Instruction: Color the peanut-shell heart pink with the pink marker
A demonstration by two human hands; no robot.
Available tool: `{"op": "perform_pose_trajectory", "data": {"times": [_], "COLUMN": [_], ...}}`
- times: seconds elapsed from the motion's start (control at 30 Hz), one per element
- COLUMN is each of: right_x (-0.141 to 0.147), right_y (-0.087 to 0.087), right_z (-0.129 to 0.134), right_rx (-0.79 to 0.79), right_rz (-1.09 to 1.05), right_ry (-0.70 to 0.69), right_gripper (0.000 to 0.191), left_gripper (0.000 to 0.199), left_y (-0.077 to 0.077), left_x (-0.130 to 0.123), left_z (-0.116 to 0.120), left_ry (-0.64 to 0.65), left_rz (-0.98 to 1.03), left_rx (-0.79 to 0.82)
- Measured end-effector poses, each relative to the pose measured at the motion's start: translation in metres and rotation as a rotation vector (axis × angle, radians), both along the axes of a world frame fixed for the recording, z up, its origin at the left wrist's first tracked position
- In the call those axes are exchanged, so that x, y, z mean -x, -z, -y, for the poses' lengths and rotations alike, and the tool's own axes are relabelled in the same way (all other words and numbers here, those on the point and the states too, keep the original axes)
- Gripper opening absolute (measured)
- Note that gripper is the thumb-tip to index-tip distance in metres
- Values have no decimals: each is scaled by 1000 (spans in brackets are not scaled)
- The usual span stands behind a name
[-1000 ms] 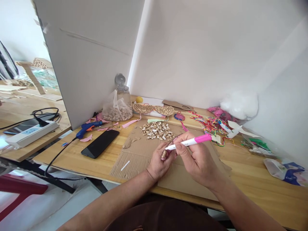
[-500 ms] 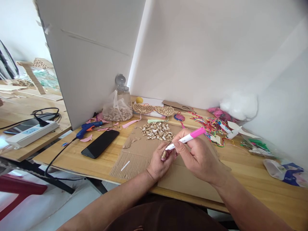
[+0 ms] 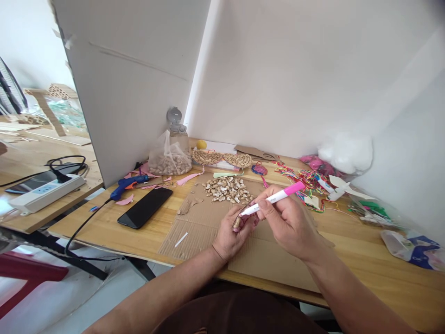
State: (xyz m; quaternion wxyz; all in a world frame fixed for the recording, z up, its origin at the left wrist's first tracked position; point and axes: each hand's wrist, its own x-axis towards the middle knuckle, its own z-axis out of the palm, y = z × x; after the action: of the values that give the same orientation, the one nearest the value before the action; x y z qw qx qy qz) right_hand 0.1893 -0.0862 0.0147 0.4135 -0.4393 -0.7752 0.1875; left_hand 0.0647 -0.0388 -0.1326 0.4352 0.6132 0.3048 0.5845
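Observation:
My right hand [image 3: 291, 226] is closed around a white marker with a pink end [image 3: 273, 198], held slantwise. The marker's tip meets a small peanut-shell piece [image 3: 237, 224] with pinkish-purple colour on its edge. My left hand [image 3: 227, 239] grips this piece, and the fingers hide much of it. Just beyond my hands, a heap of peanut shell halves [image 3: 229, 189] lies on a corrugated cardboard sheet [image 3: 201, 222]. Behind the heap are two joined shell-covered rounds [image 3: 238, 160] with tassels and a small pink-and-blue round [image 3: 259, 169].
On the left lie a black phone [image 3: 145, 208], a blue glue gun [image 3: 127, 185] and a power strip [image 3: 48, 192]. A bag of peanuts [image 3: 169, 161] stands before a bottle [image 3: 179, 134]. Tangled coloured threads [image 3: 306, 182] and plastic bags [image 3: 413, 248] are at the right. Boards rise behind.
My right hand and the marker have shifted slightly to the right, with the tip still at the piece. My left hand stays nearly in place.

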Motion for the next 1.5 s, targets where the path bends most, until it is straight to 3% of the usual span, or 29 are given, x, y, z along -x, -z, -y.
{"op": "perform_pose_trajectory", "data": {"times": [0.13, 0.3, 0.57, 0.87, 1.13, 1.3, 1.4, 1.5], "right_x": [-4, 0, -1, 7, 13, 9, 6, 7], "right_y": [9, 22, 24, 32, 31, 32, 29, 31], "right_z": [-1, 2, 3, 2, 3, 5, 8, 12], "right_rx": [27, 1, -329, -109, -414, -681, -677, -610], "right_rz": [-135, -148, -71, -156, 50, 162, 145, 135], "right_ry": [3, -99, -15, -89, -26, 87, 123, 56], "right_gripper": [25, 19, 8, 12, 8, 18, 18, 14], "left_gripper": [15, 15, 33, 34, 37, 32, 34, 39], "left_y": [1, -6, -14, -33, -29, -28, -30, -27], "left_x": [-1, 2, -2, 0, 4, 3, 2, 3], "left_z": [0, 1, 4, 11, 10, 7, 7, 7], "left_ry": [-5, -7, 53, 7, -29, 66, 87, 53], "left_rz": [-2, -20, 103, 112, 74, 121, 127, 120], "left_rx": [14, 6, 154, 129, 77, 2, 34, 41]}}
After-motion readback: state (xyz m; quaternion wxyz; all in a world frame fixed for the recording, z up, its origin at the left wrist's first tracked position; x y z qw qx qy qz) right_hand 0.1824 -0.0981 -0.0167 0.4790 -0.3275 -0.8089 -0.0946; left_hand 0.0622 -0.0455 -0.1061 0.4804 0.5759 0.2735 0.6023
